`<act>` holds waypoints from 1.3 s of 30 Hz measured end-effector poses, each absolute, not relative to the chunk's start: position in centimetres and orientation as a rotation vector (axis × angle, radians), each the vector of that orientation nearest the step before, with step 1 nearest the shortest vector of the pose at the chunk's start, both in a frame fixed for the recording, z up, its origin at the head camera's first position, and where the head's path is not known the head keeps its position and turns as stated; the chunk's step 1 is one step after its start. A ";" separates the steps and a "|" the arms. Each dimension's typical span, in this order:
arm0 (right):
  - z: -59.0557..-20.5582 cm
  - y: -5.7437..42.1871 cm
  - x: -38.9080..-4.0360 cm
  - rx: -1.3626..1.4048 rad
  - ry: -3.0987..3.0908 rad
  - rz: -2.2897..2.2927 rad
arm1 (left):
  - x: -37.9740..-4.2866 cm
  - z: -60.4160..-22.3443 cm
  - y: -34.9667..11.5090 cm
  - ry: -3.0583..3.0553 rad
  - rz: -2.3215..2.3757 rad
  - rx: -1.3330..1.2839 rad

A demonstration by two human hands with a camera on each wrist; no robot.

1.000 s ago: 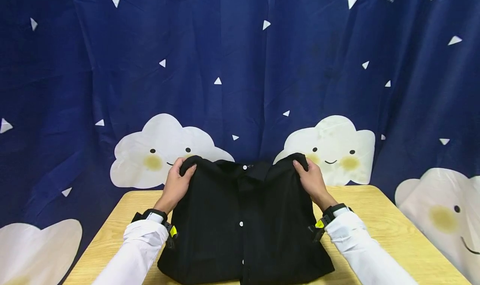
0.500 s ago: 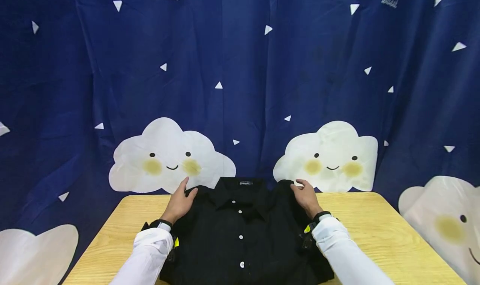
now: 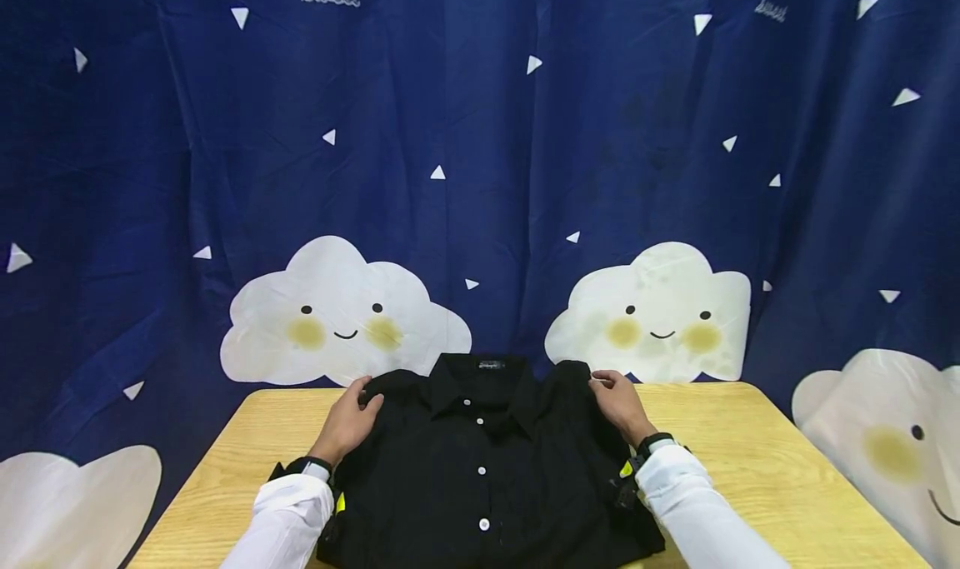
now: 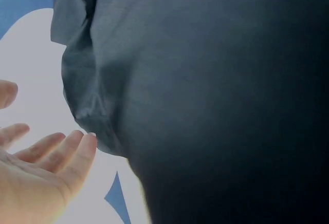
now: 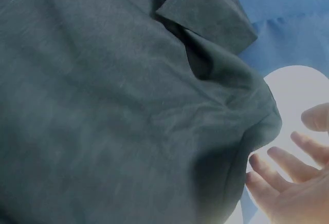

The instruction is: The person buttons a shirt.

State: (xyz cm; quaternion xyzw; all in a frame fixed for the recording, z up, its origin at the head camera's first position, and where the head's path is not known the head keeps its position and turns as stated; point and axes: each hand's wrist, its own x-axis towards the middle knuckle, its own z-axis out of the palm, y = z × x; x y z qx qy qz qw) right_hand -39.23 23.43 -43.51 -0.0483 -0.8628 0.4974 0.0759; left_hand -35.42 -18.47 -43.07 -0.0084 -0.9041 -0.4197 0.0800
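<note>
A black button-up shirt (image 3: 480, 461) lies on the table with its front facing up, its collar (image 3: 487, 390) at the far edge and white buttons down the middle. My left hand (image 3: 348, 419) is beside the left shoulder; in the left wrist view its relaxed fingers (image 4: 77, 157) reach the cloth's edge without gripping it. At the opposite shoulder is my right hand (image 3: 618, 404). In the right wrist view, the right hand's spread fingers (image 5: 264, 170) lie along the sleeve edge, the thumb apart from the cloth. The shirt's lower end runs out of the head view.
The wooden table (image 3: 750, 469) extends to both sides of the shirt. Behind it hangs a dark blue curtain (image 3: 480, 136) with smiling white clouds and small triangles. A dark band with a yellow tab (image 3: 626, 469) is on the right wrist, and the left wrist has a similar one.
Both hands were gripping the raised shoulders of the shirt. The shirt has come down flat with its collar showing, and the hands have let go and moved slightly outward.
</note>
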 end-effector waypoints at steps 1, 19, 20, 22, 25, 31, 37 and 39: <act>-43.6 23.5 -39.1 -0.145 -2.588 1.488 | -35.2 -43.3 -18.7 -2.702 -1.254 -0.020; -42.3 24.9 -37.1 -0.093 -2.733 1.605 | -31.1 -44.4 -23.2 -2.811 -1.322 0.177; -42.1 25.1 -36.8 -0.079 -2.772 1.600 | -30.9 -44.5 -23.2 -2.813 -1.355 0.173; -41.7 25.7 -36.2 -0.089 -2.867 1.576 | -30.4 -44.8 -23.2 -2.816 -1.428 0.167; -41.1 26.7 -35.2 -0.119 -3.035 1.534 | -29.7 -45.1 -23.2 -2.822 -1.533 0.153; -40.2 27.1 -33.2 -0.118 -3.302 1.388 | -28.4 -45.1 -23.5 -2.729 -1.806 0.232; -40.6 27.1 -30.9 -0.140 -3.353 1.308 | -26.5 -45.1 -24.1 -2.764 -1.968 0.138; -40.9 27.3 -30.1 -0.154 -3.364 1.305 | -25.8 -45.3 -24.4 -2.818 -2.007 -0.013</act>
